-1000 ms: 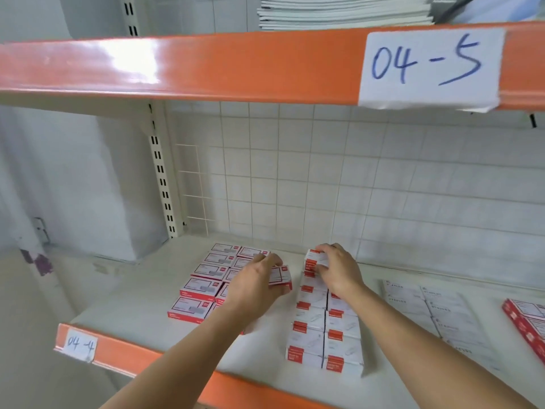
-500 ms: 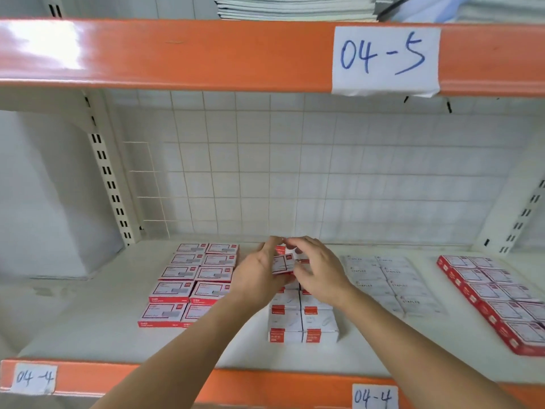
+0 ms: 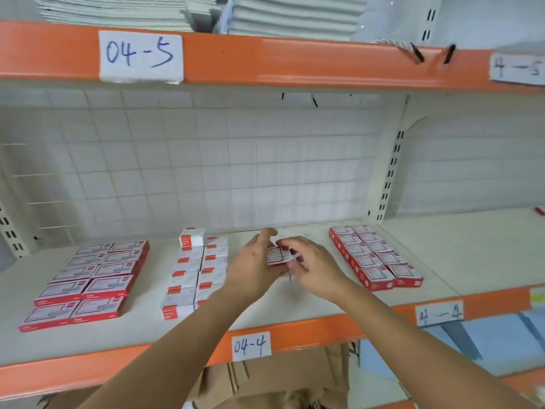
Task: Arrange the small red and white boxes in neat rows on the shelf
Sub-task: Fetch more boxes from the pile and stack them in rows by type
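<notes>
Between my two hands I hold a small red and white box (image 3: 278, 255) just above the shelf (image 3: 295, 302). My left hand (image 3: 253, 267) cups it from the left, fingers curled round it. My right hand (image 3: 312, 267) pinches it from the right. More white boxes lie partly hidden under my hands. Left of them stands a double row of white boxes with red ends (image 3: 194, 276), one box (image 3: 191, 238) stacked on top at the back. A red-edged double row (image 3: 88, 284) lies at the far left, another (image 3: 373, 256) to the right.
An orange beam with the label 04-5 (image 3: 141, 56) runs overhead, stacked papers (image 3: 289, 16) above it. The shelf's front beam bears the label 04-4 (image 3: 250, 346). A white wire grid (image 3: 206, 160) backs the shelf. An upright post (image 3: 389, 172) stands right of centre. Brown cardboard (image 3: 280, 379) lies below.
My view has swung to the right, so the rows now sit further left. Both hands carried the small box rightward from the white double row to the gap beside the right red row.
</notes>
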